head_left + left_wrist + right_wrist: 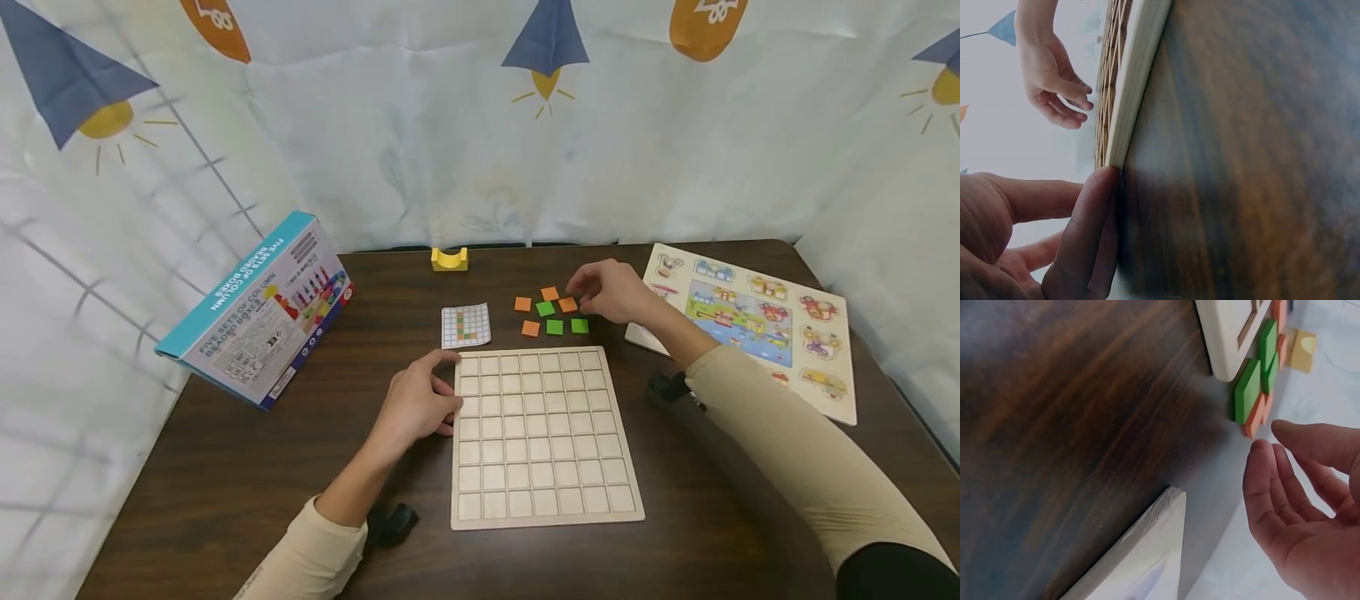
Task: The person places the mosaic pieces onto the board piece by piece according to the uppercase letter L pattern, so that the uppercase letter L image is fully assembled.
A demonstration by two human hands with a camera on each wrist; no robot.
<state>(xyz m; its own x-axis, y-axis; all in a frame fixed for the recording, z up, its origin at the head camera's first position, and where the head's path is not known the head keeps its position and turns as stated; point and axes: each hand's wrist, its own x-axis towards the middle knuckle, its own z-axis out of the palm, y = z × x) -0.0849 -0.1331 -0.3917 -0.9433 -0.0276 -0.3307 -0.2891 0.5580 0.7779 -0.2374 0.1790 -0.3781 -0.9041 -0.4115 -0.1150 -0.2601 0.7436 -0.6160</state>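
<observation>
A pale wooden grid board (540,437) lies on the dark table, its squares bare. My left hand (420,400) is at the board's upper left edge; in the left wrist view a fingertip (1102,181) touches the board's side (1132,94). Beyond the board lie several small square tiles, among them an orange tile (530,328) and a green tile (580,326). Just right of the tiles is my right hand (615,292), nothing visible between its thumb and fingers in the right wrist view (1310,494). A small card (466,325) with a coloured grid pattern lies left of the tiles.
A box (262,312) labelled as beaded columns stands tilted at the left. At the right lies a picture puzzle board (817,400), under my right forearm. A yellow notched block (450,261) sits at the table's back edge, before a white patterned curtain (420,125).
</observation>
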